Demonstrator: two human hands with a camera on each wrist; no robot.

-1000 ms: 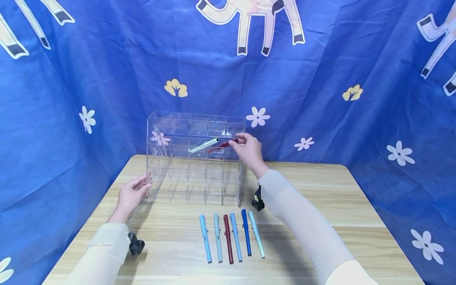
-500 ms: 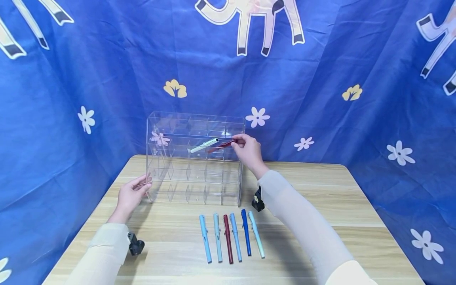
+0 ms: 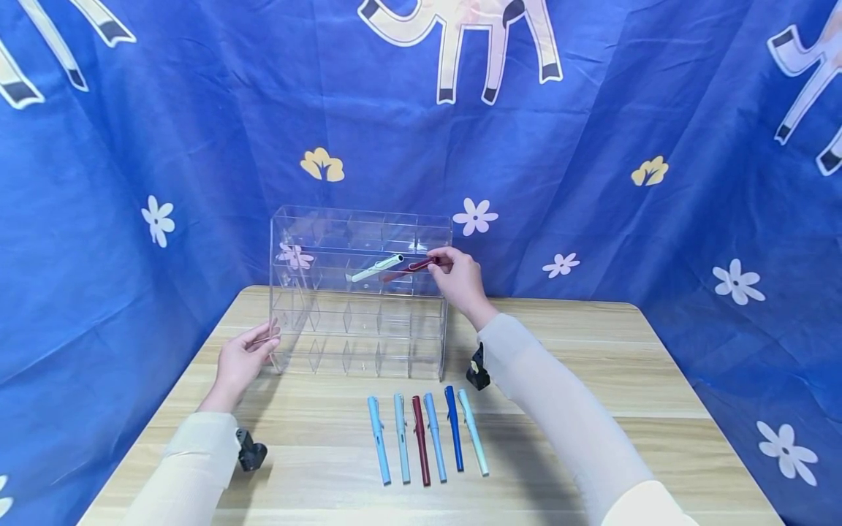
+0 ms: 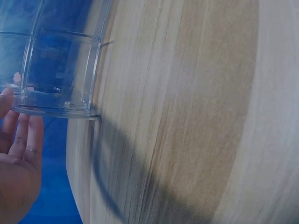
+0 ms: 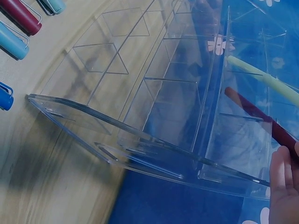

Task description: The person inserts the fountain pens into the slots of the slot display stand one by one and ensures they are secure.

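Observation:
A clear acrylic pen rack with tiers of small compartments stands on the table. My left hand grips the lower left side panel of the rack, thumb and fingers on either side in the left wrist view. With its thumb and fingers, my right hand pinches the upper end of a dark red pen at an upper tier on the right. That pen slants down leftward, its lower part behind clear plastic. Beside it, a pale green pen leans in the same tier, apart from my hand.
In front of the rack lies a row of several pens: light blue pens, a dark red pen, a dark blue pen and a mint pen. A blue patterned curtain surrounds the wooden table.
My right hand has shifted very slightly right and down at the dark red pen's end. The left hand, the rack and the pens on the table have stayed in place.

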